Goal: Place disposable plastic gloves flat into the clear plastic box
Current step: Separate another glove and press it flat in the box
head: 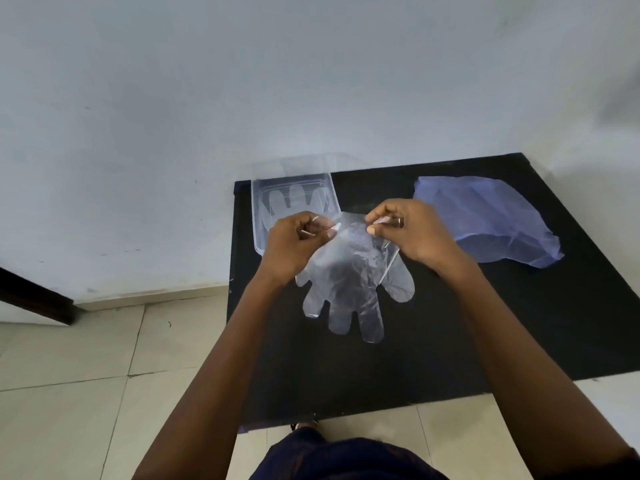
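Observation:
A clear disposable plastic glove (349, 285) hangs over the black table with its fingers pointing down toward me. My left hand (294, 244) pinches the left corner of its cuff, and my right hand (412, 230) pinches the right corner. Behind my left hand stands the clear plastic box (259, 216), its lid tilted up against the wall. Another clear glove (298, 199) lies flat inside the box, fingers pointing away. My left hand hides the box's near right part.
The black table (519, 323) stands against a white wall. A crumpled blue plastic bag (491, 220) lies at its back right. Beige tiled floor (86, 375) is to the left, and a dark furniture leg (34, 296) stands at the far left.

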